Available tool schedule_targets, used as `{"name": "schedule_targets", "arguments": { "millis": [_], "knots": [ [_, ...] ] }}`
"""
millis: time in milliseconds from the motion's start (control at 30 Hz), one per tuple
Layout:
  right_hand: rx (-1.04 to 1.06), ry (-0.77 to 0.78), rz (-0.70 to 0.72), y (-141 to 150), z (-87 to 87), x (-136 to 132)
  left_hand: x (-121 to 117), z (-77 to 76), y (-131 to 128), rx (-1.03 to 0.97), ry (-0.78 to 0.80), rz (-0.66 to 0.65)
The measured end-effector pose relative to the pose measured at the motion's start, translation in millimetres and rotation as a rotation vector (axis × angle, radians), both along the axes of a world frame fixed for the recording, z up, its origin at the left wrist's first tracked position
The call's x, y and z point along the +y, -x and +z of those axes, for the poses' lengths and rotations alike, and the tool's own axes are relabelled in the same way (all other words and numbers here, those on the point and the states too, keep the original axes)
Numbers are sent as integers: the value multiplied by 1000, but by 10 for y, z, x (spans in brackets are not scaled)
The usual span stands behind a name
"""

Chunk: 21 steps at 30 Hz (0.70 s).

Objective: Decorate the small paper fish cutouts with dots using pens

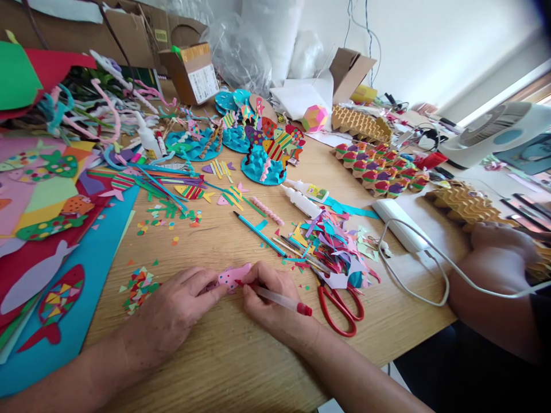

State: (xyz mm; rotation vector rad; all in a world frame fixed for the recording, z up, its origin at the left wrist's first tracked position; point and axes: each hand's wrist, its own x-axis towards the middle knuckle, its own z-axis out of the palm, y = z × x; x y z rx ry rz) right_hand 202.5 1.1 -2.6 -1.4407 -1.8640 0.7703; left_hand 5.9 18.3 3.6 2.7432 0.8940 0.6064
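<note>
A small pink paper fish (230, 277) with dark dots lies at the middle front of the table. The fingers of my left hand (178, 304) close on its left end. In my right hand (275, 295) is a red pen (279, 299) with a clear barrel, its tip at the fish's right part. My right fingertips partly hide that end of the fish. Left of my left hand is a small heap of coloured paper triangles (140, 289). Scissors with red handles (341, 307) lie to the right of my right hand.
Paper scraps (340, 246), a blue pencil (260, 234) and glue bottles (301, 202) lie beyond my hands. A white power strip (400, 225) trails a cable. Coloured sheets (107, 241) cover the left side. At right, another person's arm (495, 275) rests near egg cartons (467, 203).
</note>
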Motion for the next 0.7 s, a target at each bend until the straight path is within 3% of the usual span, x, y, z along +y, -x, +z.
{"name": "schedule_targets", "arguments": {
  "millis": [700],
  "knots": [
    [1, -41, 13, -6, -7, 0, 0, -12, -2, 17, -40, 8]
  ]
}}
